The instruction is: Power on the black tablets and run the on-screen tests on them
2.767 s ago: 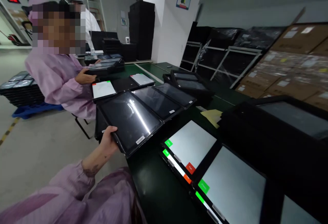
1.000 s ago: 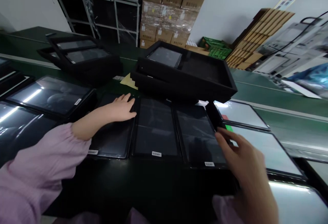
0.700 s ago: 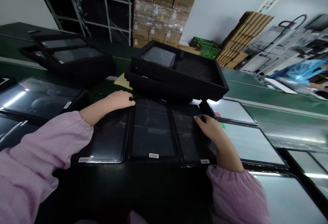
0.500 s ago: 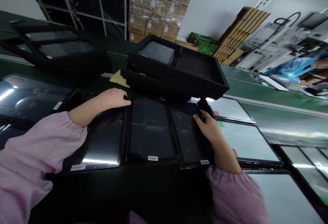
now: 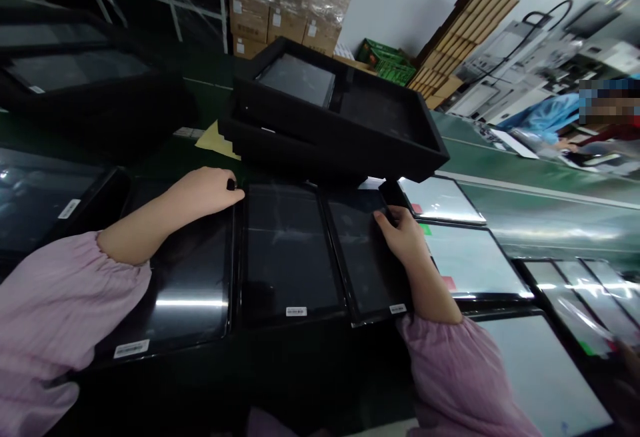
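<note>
The rightmost dark tablet (image 5: pixel 357 260) lies face up beside the middle dark tablet (image 5: pixel 290 250), its right edge seemingly pinched by the right hand (image 5: pixel 404 236), grip nearly closed. The left hand (image 5: pixel 207 190) curls at the left dark tablet (image 5: pixel 193 277)'s far corner (whether it has hold, I cannot tell). Positioning seems under way, calling for a level hold: a black tray (image 5: pixel 325 147) crowds the far edges, white-lit tablets (image 5: pixel 473 260) the right.

sleeves (image 5: pixel 55 304): lilac-pink, loose, puffed | fabric: finely crinkled | cuffs (image 5: pixel 120 257): gathered, ruffled | hands (image 5: pixel 210 190): bare
</note>
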Demonstrator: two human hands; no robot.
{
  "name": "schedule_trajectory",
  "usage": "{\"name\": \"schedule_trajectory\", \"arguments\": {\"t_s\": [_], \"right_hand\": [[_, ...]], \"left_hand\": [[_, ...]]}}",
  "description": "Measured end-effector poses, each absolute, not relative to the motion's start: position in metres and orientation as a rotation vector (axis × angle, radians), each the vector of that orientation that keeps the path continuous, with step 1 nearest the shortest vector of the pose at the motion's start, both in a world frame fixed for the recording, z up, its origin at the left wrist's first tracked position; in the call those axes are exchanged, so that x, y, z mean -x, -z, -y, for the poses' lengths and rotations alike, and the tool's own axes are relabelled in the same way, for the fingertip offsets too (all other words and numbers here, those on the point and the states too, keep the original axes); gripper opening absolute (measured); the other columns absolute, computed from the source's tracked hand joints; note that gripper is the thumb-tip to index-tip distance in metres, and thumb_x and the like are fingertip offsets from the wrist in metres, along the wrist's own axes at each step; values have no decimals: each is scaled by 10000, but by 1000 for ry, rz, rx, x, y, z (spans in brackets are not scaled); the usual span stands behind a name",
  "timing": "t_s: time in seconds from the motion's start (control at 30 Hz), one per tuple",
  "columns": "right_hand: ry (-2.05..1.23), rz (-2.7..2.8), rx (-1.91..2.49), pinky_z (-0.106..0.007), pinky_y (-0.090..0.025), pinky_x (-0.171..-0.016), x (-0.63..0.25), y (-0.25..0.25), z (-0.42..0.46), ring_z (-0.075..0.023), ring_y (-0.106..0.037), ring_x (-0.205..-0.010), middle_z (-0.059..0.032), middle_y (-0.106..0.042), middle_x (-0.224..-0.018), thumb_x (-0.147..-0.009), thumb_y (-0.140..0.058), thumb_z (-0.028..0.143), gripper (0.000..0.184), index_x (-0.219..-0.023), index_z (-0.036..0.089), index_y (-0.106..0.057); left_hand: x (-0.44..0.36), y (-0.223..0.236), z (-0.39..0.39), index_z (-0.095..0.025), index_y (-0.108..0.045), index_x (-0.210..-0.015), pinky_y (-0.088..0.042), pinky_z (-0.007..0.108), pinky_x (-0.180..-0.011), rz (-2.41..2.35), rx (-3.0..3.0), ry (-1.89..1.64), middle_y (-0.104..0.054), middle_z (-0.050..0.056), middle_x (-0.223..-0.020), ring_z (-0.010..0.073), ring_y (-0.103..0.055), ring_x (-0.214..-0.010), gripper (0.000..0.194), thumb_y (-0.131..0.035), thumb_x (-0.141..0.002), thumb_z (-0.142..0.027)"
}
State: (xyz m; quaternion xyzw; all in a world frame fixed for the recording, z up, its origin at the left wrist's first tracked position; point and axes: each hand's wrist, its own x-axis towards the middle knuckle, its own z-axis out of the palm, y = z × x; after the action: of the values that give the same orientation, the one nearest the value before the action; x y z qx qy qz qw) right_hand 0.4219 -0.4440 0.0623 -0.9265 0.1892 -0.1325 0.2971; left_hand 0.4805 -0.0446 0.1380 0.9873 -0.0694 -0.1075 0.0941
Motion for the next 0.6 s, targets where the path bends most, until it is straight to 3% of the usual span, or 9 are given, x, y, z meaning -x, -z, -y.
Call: {"name": "schedule_trajectory", "arguments": {"t_s": [0.1, 0.23, 0.3, 0.43, 0.6], "right_hand": [[336, -506, 2425, -501, -495, -1038, -427, -61, 449, -333, -671, -1150, -167, -743, -1204, -793, -640, 568, 531, -1159, 184, -676], [248, -482, 2354, -479, -533, -967, -436, -61, 456, -295, -704, -1027, -125, -763, -1147, -778, -678, 540, 550, -1214, 204, -689], [221, -469, 2325, -467, -546, -940, -438, -62, 458, -278, -710, -984, -125, -761, -1159, -783, -686, 536, 579, -1253, 199, -687], [253, -437, 2314, -493, -529, -1001, -435, -67, 456, -293, -700, -1043, -153, -728, -1249, -799, -676, 490, 585, -1284, 163, -690], [289, -376, 2305, -516, -533, -1012, -434, -73, 456, -307, -704, -1044, -162, -691, -1310, -798, -698, 460, 533, -1234, 154, -720]], "left_hand": [[-475, -137, 51, -99, -663, -1375, -507, 435, -1055, 360, -2880, 107, -662, 163, -1382, 358, -623, -1266, 564, -445, -940, -385], [-475, -135, 81, -88, -638, -1395, -335, 473, -1240, 762, -2784, -26, -628, 149, -1426, 316, -555, -1354, 537, -413, -976, -338], [-480, -131, 103, -71, -606, -1431, -297, 481, -1261, 887, -2764, 51, -600, 160, -1463, 313, -529, -1382, 547, -403, -996, -333], [-494, -122, 142, -64, -484, -1545, -349, 413, -1236, 991, -2652, 177, -505, 154, -1571, 296, -480, -1437, 581, -376, -1028, -307], [-504, -119, 159, -73, -555, -1479, -407, 470, -1188, 838, -2654, 148, -612, 169, -1441, 320, -567, -1339, 549, -327, -1056, -340]]}}
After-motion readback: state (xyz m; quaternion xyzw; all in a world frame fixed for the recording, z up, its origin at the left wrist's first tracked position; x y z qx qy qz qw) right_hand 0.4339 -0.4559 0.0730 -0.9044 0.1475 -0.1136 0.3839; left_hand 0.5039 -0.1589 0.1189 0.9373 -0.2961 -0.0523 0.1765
